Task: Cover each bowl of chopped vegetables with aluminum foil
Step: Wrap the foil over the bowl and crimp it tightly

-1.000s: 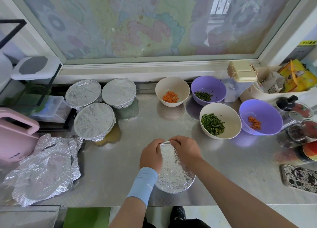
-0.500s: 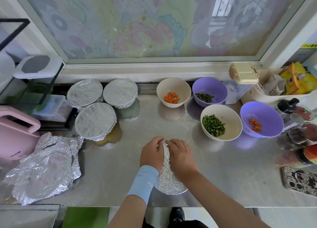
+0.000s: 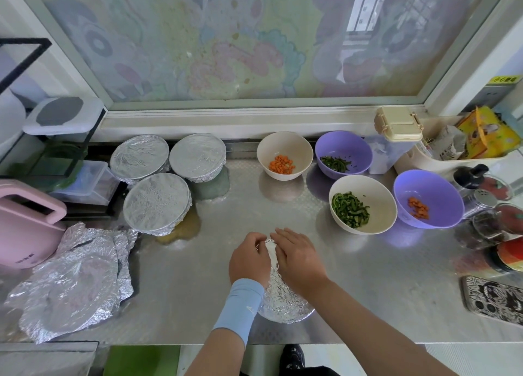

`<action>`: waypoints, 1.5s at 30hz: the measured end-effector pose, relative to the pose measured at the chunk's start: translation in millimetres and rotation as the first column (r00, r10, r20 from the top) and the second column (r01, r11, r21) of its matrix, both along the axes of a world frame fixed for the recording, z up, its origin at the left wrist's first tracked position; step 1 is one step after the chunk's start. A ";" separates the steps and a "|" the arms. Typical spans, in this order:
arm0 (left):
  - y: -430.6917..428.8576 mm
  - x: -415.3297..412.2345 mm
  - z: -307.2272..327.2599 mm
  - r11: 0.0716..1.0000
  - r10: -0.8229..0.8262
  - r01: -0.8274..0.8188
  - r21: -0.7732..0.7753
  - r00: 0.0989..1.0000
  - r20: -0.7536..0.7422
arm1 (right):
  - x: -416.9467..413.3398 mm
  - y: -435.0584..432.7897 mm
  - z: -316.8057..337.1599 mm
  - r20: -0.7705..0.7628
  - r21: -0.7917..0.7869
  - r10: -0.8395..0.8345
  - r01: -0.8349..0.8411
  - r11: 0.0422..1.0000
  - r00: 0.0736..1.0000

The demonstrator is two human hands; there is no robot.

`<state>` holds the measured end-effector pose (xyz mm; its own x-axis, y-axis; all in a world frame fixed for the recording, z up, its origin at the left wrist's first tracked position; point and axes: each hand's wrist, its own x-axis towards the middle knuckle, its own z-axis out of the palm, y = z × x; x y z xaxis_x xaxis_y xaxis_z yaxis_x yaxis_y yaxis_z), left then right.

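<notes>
The right hand [image 3: 297, 258] has slid flat over the top since a moment ago. Near the front edge of the steel counter [image 3: 368, 285] sits the foil-wrapped bowl [image 3: 283, 302]. The right hand presses it with straight fingers, and the left hand [image 3: 249, 259] curls, gripping its far rim.

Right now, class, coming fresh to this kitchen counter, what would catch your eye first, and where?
The left hand grips and the right hand presses a foil-wrapped bowl at the counter's near edge. Far left stand three foil-covered bowls; far right, four open bowls of chopped carrot and green vegetables.
</notes>
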<state>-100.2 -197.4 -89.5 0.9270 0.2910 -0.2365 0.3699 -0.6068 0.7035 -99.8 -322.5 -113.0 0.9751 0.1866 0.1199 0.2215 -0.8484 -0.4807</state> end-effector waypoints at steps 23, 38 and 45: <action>5.1 -8.2 -4.8 0.970 0.013 -0.019 -0.244 1.000 -0.024 | 20.3 -8.6 22.1 -0.495 0.265 -0.177 0.342 0.902 0.850; -0.2 -15.6 -0.6 0.922 0.027 -0.070 -0.381 0.993 -0.116 | 17.9 -12.6 29.3 -0.519 0.193 -0.132 0.267 0.944 0.845; -2.0 -15.9 -2.8 0.945 0.055 -0.069 -0.319 0.997 -0.051 | 15.4 -16.9 30.4 -0.484 0.177 -0.193 0.312 0.934 0.853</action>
<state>-116.1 -199.3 -92.3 0.8971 0.2505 -0.3641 0.4324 -0.3270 0.8403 -84.4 -339.4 -82.5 0.9404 -0.0502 -0.3363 -0.2762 -0.6897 -0.6694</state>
